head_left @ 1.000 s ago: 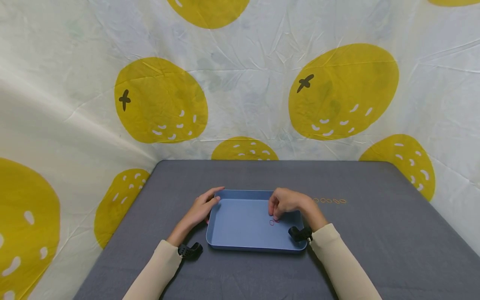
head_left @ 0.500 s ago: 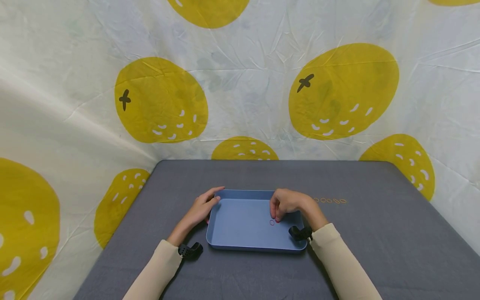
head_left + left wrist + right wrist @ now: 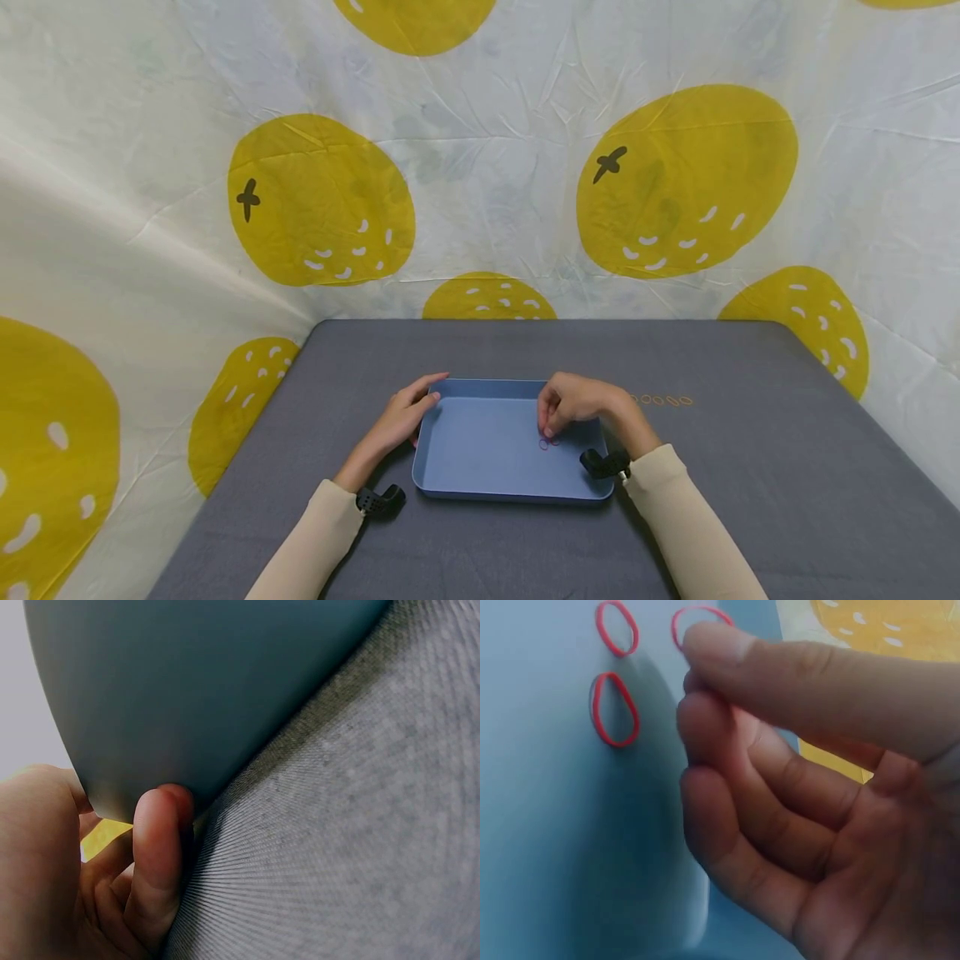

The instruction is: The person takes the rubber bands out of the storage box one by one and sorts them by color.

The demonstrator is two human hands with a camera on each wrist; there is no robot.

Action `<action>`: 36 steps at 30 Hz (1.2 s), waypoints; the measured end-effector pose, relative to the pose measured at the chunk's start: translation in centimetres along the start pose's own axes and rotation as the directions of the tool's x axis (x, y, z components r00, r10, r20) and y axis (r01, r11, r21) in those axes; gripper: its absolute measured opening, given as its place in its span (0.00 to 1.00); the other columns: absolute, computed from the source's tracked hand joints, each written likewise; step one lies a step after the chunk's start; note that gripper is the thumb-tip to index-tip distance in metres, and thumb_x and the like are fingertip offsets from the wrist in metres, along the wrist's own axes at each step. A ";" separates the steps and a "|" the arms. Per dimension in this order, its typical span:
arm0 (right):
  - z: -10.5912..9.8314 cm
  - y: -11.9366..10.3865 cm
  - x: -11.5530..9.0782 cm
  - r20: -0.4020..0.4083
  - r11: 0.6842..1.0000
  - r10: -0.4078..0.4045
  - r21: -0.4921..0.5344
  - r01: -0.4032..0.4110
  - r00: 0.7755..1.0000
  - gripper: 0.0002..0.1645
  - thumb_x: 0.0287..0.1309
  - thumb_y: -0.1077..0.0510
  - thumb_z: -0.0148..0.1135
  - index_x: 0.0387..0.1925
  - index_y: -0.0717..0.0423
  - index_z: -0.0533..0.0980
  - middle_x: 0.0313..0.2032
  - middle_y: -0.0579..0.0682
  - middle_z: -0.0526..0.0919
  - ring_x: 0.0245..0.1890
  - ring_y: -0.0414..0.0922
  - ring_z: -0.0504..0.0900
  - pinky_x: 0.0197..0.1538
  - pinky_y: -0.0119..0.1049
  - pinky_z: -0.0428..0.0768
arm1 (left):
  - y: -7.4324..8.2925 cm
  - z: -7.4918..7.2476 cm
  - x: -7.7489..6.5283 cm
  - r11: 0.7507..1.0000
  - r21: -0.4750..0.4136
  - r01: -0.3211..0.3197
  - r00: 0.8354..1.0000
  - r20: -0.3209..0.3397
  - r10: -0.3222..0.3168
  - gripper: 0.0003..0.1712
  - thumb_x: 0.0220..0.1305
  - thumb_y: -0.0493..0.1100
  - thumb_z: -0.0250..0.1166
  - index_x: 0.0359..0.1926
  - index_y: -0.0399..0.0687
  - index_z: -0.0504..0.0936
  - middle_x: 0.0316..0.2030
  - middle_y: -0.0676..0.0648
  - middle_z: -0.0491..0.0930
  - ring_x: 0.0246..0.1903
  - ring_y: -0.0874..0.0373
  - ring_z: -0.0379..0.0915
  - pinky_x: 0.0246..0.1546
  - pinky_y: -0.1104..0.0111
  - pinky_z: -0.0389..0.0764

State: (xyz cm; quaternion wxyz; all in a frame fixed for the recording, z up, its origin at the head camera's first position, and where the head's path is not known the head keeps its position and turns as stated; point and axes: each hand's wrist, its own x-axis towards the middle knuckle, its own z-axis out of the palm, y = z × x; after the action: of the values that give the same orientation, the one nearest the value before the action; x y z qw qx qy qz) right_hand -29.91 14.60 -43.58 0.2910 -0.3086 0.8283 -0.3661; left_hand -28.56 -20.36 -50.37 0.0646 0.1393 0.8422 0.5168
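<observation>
A shallow blue tray [image 3: 487, 467] lies on the grey table. My left hand [image 3: 401, 419] grips its left side near the far corner. In the left wrist view, a fingertip [image 3: 159, 825] presses the outer wall of the tray. Over the right half of the tray, my right hand [image 3: 573, 400] pinches a red rubber band [image 3: 699, 610] between thumb and fingers. Two more red rubber bands lie on the tray floor beside these fingertips: one band [image 3: 617, 628] near the top of the right wrist view, the other band [image 3: 615, 710] below it.
On the table to the tray's right, several orange rubber bands [image 3: 658, 401] lie in a row, partly behind my right wrist. Grey cloth [image 3: 480, 550] covers the table. A white curtain [image 3: 495, 192] with yellow fruit prints hangs behind it.
My right hand has shifted slightly left and away from me, its fingertips drawing off the right-hand red band on the tray floor. My left hand and the tray stay still.
</observation>
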 end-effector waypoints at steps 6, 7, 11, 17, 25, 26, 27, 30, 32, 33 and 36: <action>-0.3 0.0 0.1 -0.002 0.999 -0.034 0.034 0.034 0.999 0.03 0.53 0.73 0.71 0.29 0.65 0.84 0.25 0.50 0.86 0.24 0.37 0.77 0.29 0.27 0.75 | 0.0 0.0 0.0 1.000 -0.006 -0.001 1.000 0.003 0.001 0.24 0.80 0.50 0.56 0.73 0.65 0.73 0.32 0.39 0.72 0.09 0.55 0.67 0.11 0.60 0.78; -0.3 0.0 0.0 -0.003 0.999 -0.038 0.034 0.038 0.999 0.03 0.53 0.72 0.71 0.29 0.66 0.84 0.25 0.50 0.86 0.24 0.37 0.78 0.29 0.28 0.76 | 0.0 0.0 0.0 1.000 -0.003 -0.002 1.000 0.004 0.002 0.24 0.80 0.50 0.55 0.73 0.65 0.73 0.32 0.39 0.72 0.09 0.55 0.67 0.11 0.60 0.78; -0.5 0.0 0.0 -0.014 0.998 -0.048 0.030 0.048 0.999 0.03 0.53 0.70 0.72 0.31 0.67 0.84 0.26 0.50 0.86 0.24 0.38 0.77 0.30 0.31 0.78 | 0.1 -0.1 0.0 1.000 0.003 -0.003 1.000 0.008 0.003 0.24 0.80 0.50 0.55 0.74 0.65 0.72 0.32 0.39 0.73 0.09 0.55 0.67 0.11 0.59 0.78; -0.6 -0.1 -0.1 -0.034 0.998 -0.046 0.030 0.047 0.998 0.03 0.56 0.68 0.72 0.31 0.66 0.85 0.26 0.50 0.87 0.24 0.39 0.79 0.32 0.37 0.82 | 0.1 0.0 0.0 1.000 0.008 -0.002 1.000 0.007 0.002 0.24 0.80 0.51 0.55 0.73 0.67 0.72 0.32 0.41 0.73 0.10 0.55 0.67 0.12 0.59 0.79; -0.7 -0.5 -0.4 -0.084 0.999 -0.039 0.016 0.040 0.996 0.03 0.59 0.65 0.73 0.31 0.62 0.87 0.27 0.51 0.87 0.26 0.42 0.79 0.34 0.40 0.84 | -0.1 0.0 -0.1 1.000 0.008 -0.010 1.000 0.008 0.010 0.25 0.80 0.50 0.55 0.74 0.64 0.72 0.31 0.41 0.73 0.09 0.54 0.67 0.12 0.58 0.79; -0.7 -0.6 -0.5 -0.092 0.999 -0.037 0.015 0.039 0.995 0.03 0.59 0.65 0.73 0.31 0.62 0.87 0.27 0.51 0.87 0.26 0.42 0.79 0.34 0.40 0.84 | -0.1 0.0 0.0 1.000 0.006 -0.009 1.000 0.007 0.009 0.25 0.80 0.50 0.55 0.74 0.63 0.72 0.31 0.41 0.73 0.09 0.54 0.67 0.12 0.58 0.79; -0.7 -0.6 -0.6 -0.100 0.999 -0.035 0.015 0.037 0.994 0.03 0.59 0.64 0.73 0.31 0.62 0.87 0.27 0.52 0.87 0.26 0.43 0.79 0.35 0.40 0.84 | -0.1 0.0 0.0 1.000 0.006 -0.010 1.000 0.007 0.010 0.25 0.80 0.51 0.55 0.74 0.63 0.72 0.31 0.41 0.73 0.09 0.54 0.67 0.12 0.59 0.79; -0.7 -0.7 -0.7 -0.118 0.999 -0.033 0.012 0.035 0.992 0.03 0.59 0.64 0.73 0.31 0.62 0.87 0.28 0.52 0.88 0.27 0.43 0.79 0.36 0.40 0.84 | -0.2 0.0 0.0 1.000 0.007 -0.010 1.000 0.005 0.010 0.25 0.80 0.51 0.55 0.74 0.64 0.72 0.32 0.41 0.73 0.09 0.54 0.68 0.12 0.59 0.79; -0.7 -0.7 -0.7 -0.126 0.999 -0.036 0.009 0.037 0.991 0.03 0.60 0.63 0.73 0.32 0.61 0.87 0.29 0.52 0.88 0.27 0.43 0.79 0.36 0.39 0.84 | -0.2 0.0 0.0 1.000 0.009 -0.010 1.000 0.007 0.010 0.25 0.80 0.51 0.55 0.74 0.65 0.72 0.32 0.41 0.73 0.09 0.54 0.68 0.12 0.59 0.79; -0.7 -0.6 -0.8 -0.129 0.999 -0.038 0.008 0.039 0.991 0.03 0.60 0.63 0.73 0.32 0.61 0.87 0.29 0.52 0.88 0.27 0.43 0.80 0.37 0.39 0.85 | -0.2 0.0 0.0 1.000 0.011 -0.010 1.000 0.008 0.010 0.25 0.80 0.51 0.55 0.74 0.66 0.72 0.32 0.41 0.73 0.10 0.54 0.68 0.12 0.59 0.79; -0.8 -0.6 -0.9 -0.140 0.999 -0.043 -0.002 0.043 0.989 0.03 0.60 0.63 0.73 0.32 0.60 0.87 0.29 0.51 0.88 0.27 0.42 0.80 0.37 0.40 0.86 | -0.1 0.0 -0.1 1.000 0.015 -0.011 1.000 0.006 0.011 0.24 0.80 0.51 0.55 0.73 0.68 0.72 0.32 0.41 0.73 0.10 0.55 0.68 0.12 0.59 0.79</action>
State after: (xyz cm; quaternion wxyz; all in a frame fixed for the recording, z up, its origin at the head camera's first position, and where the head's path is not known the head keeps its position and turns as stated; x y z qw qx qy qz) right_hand -29.76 15.29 -42.43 0.2244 -0.2999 0.8396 -0.3934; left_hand -28.53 -20.47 -50.48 0.0631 0.1457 0.8452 0.5104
